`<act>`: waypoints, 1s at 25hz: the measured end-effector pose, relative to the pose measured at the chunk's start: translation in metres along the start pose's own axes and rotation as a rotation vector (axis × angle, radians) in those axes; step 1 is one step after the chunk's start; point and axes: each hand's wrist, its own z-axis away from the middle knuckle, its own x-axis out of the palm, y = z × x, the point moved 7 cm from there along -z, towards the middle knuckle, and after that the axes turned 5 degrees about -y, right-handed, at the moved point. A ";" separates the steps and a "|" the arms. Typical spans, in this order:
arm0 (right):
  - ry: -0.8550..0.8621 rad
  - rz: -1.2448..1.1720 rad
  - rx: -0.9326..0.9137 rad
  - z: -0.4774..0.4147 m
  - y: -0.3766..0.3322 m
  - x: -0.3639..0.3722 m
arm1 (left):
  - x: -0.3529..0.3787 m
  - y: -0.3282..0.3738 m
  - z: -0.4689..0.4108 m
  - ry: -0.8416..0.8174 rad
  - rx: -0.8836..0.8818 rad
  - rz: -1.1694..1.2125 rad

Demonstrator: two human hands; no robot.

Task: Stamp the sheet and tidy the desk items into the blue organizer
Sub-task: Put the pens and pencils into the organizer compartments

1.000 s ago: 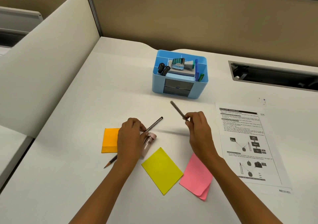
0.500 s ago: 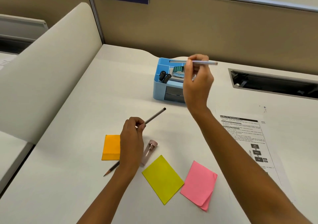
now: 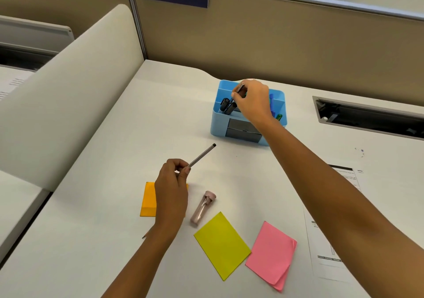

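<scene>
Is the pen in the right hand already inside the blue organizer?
Not yet: the right hand holds the pen above the organizer, its lower end hidden.

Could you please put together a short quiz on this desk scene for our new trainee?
1. True or false: the left hand is empty.
2. Which sticky note lies partly under the left hand: A yellow, B orange, C pink?
3. What is the right hand doing over the blue organizer?

Key
1. False; it holds a pencil.
2. B, the orange sticky note.
3. It holds a thin pen above the compartment with the black markers.
</scene>
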 end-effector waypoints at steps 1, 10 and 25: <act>0.013 -0.018 -0.005 0.002 0.000 -0.001 | 0.000 0.000 0.000 -0.004 -0.007 0.004; 0.438 -0.234 -0.302 0.081 -0.035 -0.054 | -0.002 0.012 -0.012 -0.029 -0.139 0.166; 0.066 -0.076 -0.597 0.153 -0.050 -0.004 | 0.009 0.050 -0.008 -0.227 -0.243 0.567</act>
